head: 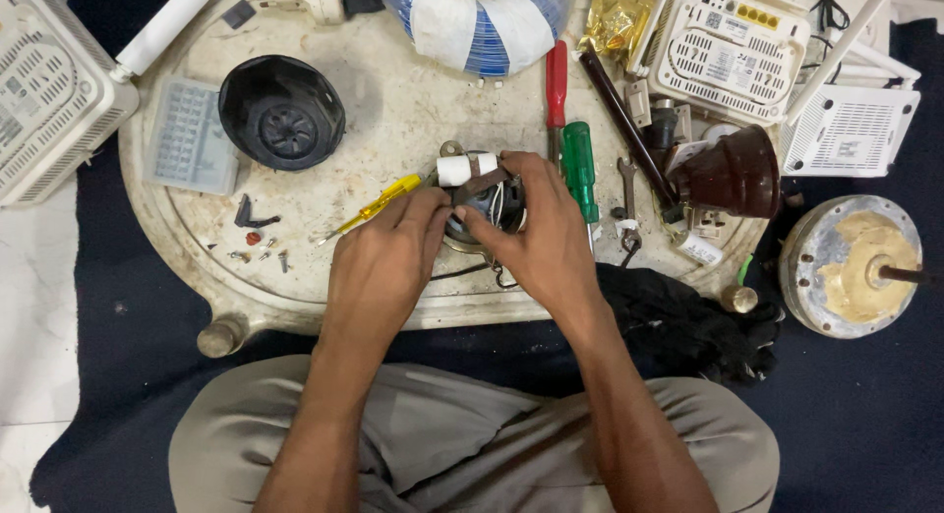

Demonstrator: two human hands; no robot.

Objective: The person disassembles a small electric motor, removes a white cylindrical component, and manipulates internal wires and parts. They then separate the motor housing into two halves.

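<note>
small motor [482, 200] gripped by left hand [388, 262] and right hand [541, 233] | yellow screwdriver [372, 210] lying just left of motor | green screwdriver [580, 169] just right

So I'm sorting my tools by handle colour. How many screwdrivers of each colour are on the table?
Red screwdriver: 1
Green screwdriver: 1
Yellow screwdriver: 1
Total: 3

a crumpled gold foil packet [617, 16] lies at the table's far edge, beside a white router's small pale label [713, 20].
</note>
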